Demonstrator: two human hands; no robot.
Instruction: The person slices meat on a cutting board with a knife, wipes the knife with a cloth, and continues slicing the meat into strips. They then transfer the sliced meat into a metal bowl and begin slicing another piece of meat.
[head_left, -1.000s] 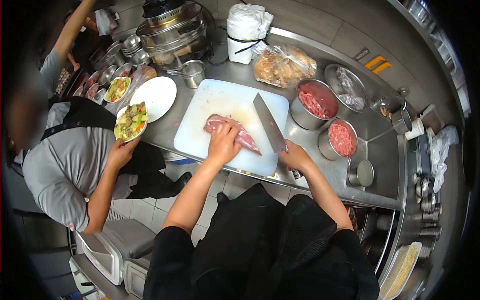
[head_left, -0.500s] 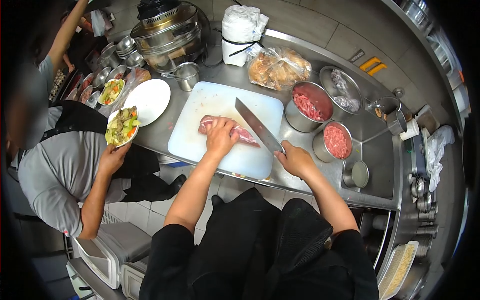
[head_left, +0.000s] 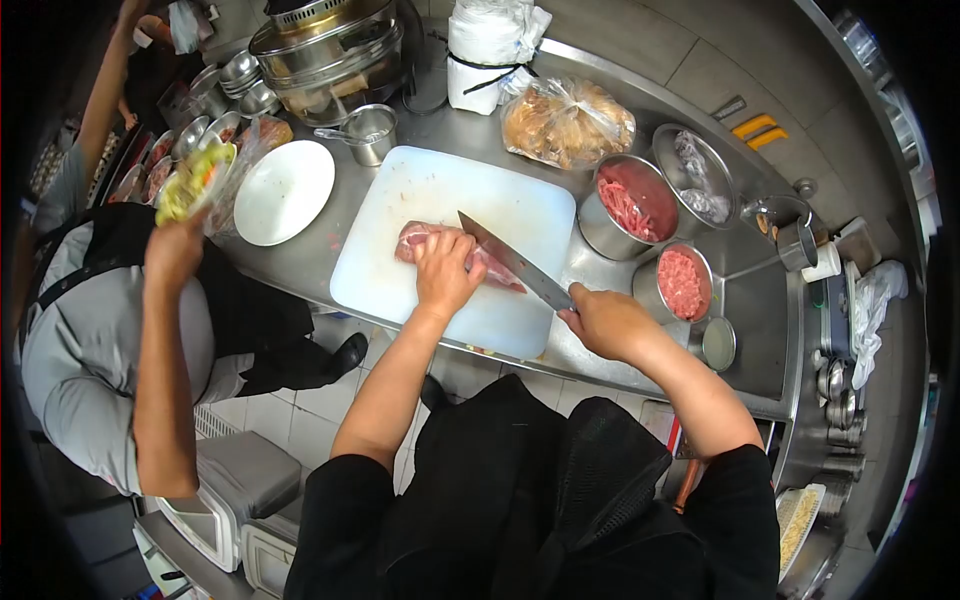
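A long piece of raw meat point(head_left: 411, 241) lies on the white cutting board point(head_left: 375, 265). My left hand point(head_left: 447, 272) presses on its middle with bent fingers, hiding that part. In my right hand point(head_left: 610, 322) is the handle of a large kitchen knife point(head_left: 512, 262). Its broad blade slants up and left across the board, overlapping the meat close to my left fingertips. Right of the board stand a metal pot point(head_left: 613, 228) with red meat strips and a smaller metal container point(head_left: 651, 297) of minced or diced meat.
At the left, a co-worker's hand point(head_left: 172, 250) holds a bowl of vegetables point(head_left: 193, 182), blurred. Behind the board are a white plate point(head_left: 285, 195), a metal pot with a handle point(head_left: 371, 140) and a tied plastic bag of brown food point(head_left: 568, 130). The sink point(head_left: 755, 330) lies right.
The knife blade has shifted left, closer to my left fingers over the meat. The co-worker's hand has moved the vegetable bowl up and left, off the plate's edge. The view has shifted slightly.
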